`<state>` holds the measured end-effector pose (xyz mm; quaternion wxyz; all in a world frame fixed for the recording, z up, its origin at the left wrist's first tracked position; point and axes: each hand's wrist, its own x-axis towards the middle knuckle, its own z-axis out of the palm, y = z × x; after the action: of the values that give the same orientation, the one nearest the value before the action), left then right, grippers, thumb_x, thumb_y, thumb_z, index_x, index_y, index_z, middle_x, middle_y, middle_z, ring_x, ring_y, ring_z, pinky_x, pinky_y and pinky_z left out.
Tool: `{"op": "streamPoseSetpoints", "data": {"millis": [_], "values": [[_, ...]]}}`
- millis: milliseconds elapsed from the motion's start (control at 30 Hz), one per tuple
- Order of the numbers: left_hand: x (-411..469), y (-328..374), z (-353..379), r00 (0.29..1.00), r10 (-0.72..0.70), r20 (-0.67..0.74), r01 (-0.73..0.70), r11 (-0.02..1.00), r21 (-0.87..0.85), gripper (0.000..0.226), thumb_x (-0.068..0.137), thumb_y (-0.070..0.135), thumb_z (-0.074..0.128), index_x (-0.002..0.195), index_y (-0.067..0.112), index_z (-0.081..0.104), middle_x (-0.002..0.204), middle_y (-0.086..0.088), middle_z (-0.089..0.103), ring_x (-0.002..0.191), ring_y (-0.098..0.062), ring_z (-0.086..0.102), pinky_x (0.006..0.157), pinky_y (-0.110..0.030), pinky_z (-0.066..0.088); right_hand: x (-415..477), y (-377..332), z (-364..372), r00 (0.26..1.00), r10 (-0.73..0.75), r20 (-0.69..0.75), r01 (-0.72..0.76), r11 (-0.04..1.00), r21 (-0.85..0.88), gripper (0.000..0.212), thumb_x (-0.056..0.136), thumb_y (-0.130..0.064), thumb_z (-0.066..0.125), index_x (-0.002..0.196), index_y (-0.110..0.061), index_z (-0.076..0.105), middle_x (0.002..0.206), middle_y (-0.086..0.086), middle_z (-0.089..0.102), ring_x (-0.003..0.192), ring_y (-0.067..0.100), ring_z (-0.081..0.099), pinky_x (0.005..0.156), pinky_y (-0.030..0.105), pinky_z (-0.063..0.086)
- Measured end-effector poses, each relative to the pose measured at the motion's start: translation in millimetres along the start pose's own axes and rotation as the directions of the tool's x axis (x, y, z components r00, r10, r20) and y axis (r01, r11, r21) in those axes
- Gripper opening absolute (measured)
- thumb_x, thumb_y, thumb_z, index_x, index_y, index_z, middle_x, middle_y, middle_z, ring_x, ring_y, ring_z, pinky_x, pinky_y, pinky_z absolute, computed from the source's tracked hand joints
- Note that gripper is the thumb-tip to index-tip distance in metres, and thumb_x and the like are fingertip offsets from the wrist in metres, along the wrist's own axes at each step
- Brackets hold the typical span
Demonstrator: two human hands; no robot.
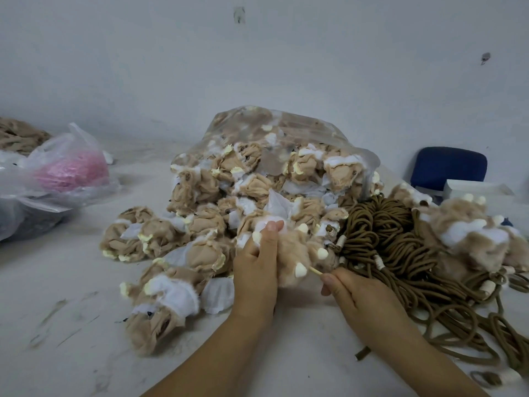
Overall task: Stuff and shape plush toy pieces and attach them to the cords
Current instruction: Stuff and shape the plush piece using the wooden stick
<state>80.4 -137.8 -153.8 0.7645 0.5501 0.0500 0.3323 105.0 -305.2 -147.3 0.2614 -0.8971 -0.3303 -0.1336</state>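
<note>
Item one: plush paw piece (297,253), tan fur with cream claw tips, fur side out, gripped in my left hand (254,270). A thin pale stick (315,271), pinched in my right hand (352,293), meets the piece's lower edge at 5 o'clock.

Item two: crumpled pieces (206,213) of tan and white fabric, heaped from 9 to 12 o'clock of the held piece.

Item three: brown cords (395,242), a coiled bundle with pale bindings, just beside the held piece at 3 o'clock. Furry pieces (472,239) lie beyond the cords.
</note>
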Motion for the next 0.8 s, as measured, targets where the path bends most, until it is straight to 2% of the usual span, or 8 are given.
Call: {"op": "streamPoseSetpoints", "data": {"millis": [167,233,300,367,433,633,733,800], "values": [[-5,-6,5,0.996,0.001,0.091,-0.009,0.996,0.088,0.030,0.089,0.055,0.047,0.094,0.047,0.075,0.086,0.004,0.076,0.086,-0.010,0.072,0.073,-0.024,0.056,0,-6,10,0.999,0.035,0.022,-0.037,0.994,0.103,0.028,0.092,-0.050,0.033,0.074,-0.039,0.051,0.067,-0.021,0.057,0.068,-0.005,0.054,0.067,0.017,0.040],[-5,-7,5,0.993,0.003,0.119,-0.015,0.995,0.102,0.031,0.089,0.057,0.045,0.094,0.047,0.074,0.086,0.005,0.076,0.087,-0.011,0.072,0.075,-0.026,0.057,0,-5,11,0.999,0.044,0.010,-0.045,0.994,0.104,0.026,0.095,-0.045,0.038,0.075,-0.036,0.053,0.067,-0.022,0.057,0.069,-0.006,0.055,0.067,0.016,0.040],[-4,-8,5,0.990,-0.008,0.138,-0.004,0.996,0.089,0.033,0.086,0.061,0.046,0.094,0.046,0.074,0.087,-0.001,0.076,0.089,-0.017,0.073,0.080,-0.033,0.059,1,-5,9,0.999,0.052,0.003,-0.052,0.993,0.103,0.032,0.090,-0.054,0.032,0.076,-0.036,0.054,0.069,-0.021,0.059,0.072,-0.004,0.056,0.067,0.018,0.042],[-2,-8,5,0.989,-0.034,0.141,0.025,0.998,0.065,0.032,0.087,0.059,0.050,0.095,0.043,0.076,0.089,-0.004,0.077,0.091,-0.019,0.073,0.080,-0.034,0.058,1,-5,7,0.998,0.054,-0.018,-0.052,0.995,0.090,0.043,0.080,-0.065,0.021,0.076,-0.038,0.054,0.071,-0.021,0.060,0.075,0.000,0.057,0.067,0.020,0.043],[-1,-8,3,0.990,-0.058,0.129,0.055,0.998,0.032,0.031,0.092,0.055,0.052,0.095,0.038,0.078,0.092,-0.004,0.078,0.092,-0.018,0.074,0.080,-0.031,0.057,2,-3,5,0.999,0.034,-0.038,-0.031,0.997,0.064,0.041,0.077,-0.069,0.018,0.075,-0.044,0.051,0.071,-0.024,0.060,0.076,-0.001,0.057,0.066,0.019,0.042],[0,-2,2,0.994,-0.095,0.052,0.095,0.995,0.006,0.040,0.102,0.048,0.043,0.096,0.029,0.078,0.101,-0.007,0.076,0.103,-0.023,0.070,0.098,-0.048,0.052,3,14,-2,0.996,0.002,-0.093,-0.004,1.000,-0.017,0.049,0.081,-0.070,0.024,0.073,-0.034,0.055,0.067,-0.012,0.058,0.071,0.003,0.055,0.057,0.020,0.041],[-1,1,3,0.993,-0.112,0.047,0.111,0.994,0.009,0.046,0.095,0.053,0.046,0.097,0.021,0.079,0.099,-0.010,0.076,0.101,-0.025,0.071,0.095,-0.046,0.055,5,17,-9,0.993,-0.039,-0.115,0.031,0.997,-0.070,0.040,0.083,-0.069,0.029,0.068,-0.040,0.053,0.065,-0.016,0.054,0.073,0.000,0.054,0.053,0.017,0.038],[-2,2,3,0.991,-0.125,0.036,0.124,0.992,0.024,0.052,0.091,0.055,0.049,0.092,0.012,0.078,0.090,-0.011,0.077,0.093,-0.027,0.073,0.084,-0.041,0.058,6,18,-13,0.991,-0.061,-0.115,0.044,0.989,-0.144,0.045,0.083,-0.069,0.029,0.071,-0.037,0.058,0.067,-0.016,0.056,0.071,0.001,0.054,0.053,0.021,0.042]]}}
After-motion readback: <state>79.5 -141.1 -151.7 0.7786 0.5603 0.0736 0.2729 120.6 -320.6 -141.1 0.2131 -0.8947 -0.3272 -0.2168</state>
